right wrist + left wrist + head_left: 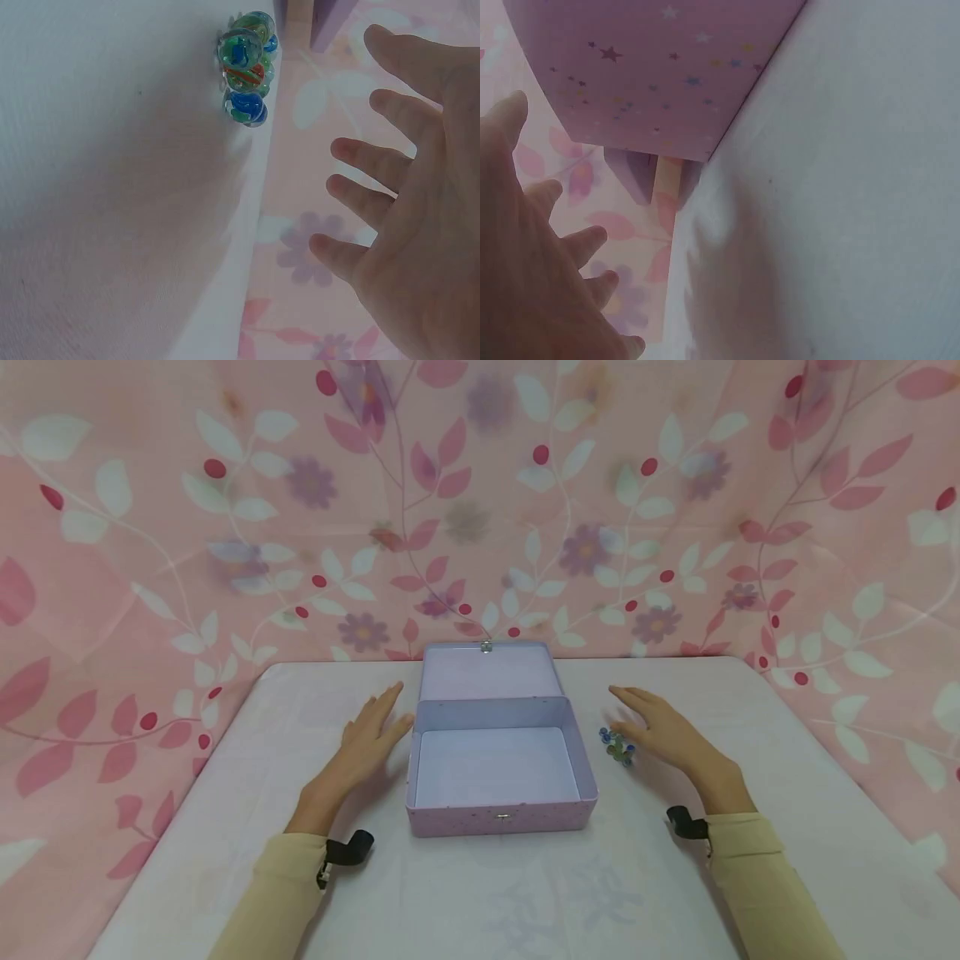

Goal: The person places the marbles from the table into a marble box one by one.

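Observation:
A lilac metal box with its lid folded back stands in the middle of the table, and nothing lies inside it. Printed stars cover its side in the left wrist view. Just left of the box is the left hand, raised above the table with its fingers spread, holding nothing. To the right of the box lies a small cluster of glass marbles, blue, green and some with orange streaks. Over and beside these marbles hovers the right hand, fingers extended and apart, also holding nothing.
A white cloth covers the table. Behind and around it hangs a pink curtain with leaves and flowers. Black wrist cameras are strapped at both beige sleeves. A small metal clasp sits on the box front.

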### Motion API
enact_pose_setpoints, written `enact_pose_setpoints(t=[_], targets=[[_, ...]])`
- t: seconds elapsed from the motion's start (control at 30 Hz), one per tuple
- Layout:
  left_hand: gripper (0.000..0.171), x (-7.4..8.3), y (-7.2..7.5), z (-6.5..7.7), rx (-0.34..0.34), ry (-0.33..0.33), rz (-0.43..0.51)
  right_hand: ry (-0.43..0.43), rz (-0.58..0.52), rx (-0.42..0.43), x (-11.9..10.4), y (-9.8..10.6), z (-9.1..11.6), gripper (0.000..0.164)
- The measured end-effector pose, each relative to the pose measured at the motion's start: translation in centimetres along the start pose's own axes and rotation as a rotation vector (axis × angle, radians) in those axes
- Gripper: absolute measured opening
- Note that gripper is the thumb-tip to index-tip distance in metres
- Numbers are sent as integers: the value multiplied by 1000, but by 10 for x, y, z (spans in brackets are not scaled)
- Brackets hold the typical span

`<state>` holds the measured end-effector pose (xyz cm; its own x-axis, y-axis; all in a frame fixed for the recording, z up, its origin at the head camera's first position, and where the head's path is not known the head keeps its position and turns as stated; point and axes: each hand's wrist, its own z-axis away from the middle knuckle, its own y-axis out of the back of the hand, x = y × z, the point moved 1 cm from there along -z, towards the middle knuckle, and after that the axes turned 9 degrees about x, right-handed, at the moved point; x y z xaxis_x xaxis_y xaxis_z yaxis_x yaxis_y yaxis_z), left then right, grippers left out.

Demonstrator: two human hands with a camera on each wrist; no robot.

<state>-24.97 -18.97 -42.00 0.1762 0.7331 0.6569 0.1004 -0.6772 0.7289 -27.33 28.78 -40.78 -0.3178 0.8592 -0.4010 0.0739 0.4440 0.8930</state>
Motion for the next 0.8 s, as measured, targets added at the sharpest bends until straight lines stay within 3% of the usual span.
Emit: enact_pose_setpoints(t=[0.47,0.8], targets=[[66,10,-9,3,-59,11,146,-8,10,-64,-9,-4,2,59],[68,9,-19,3,-112,10,244,62,42,-28,-6,-6,3,44]])
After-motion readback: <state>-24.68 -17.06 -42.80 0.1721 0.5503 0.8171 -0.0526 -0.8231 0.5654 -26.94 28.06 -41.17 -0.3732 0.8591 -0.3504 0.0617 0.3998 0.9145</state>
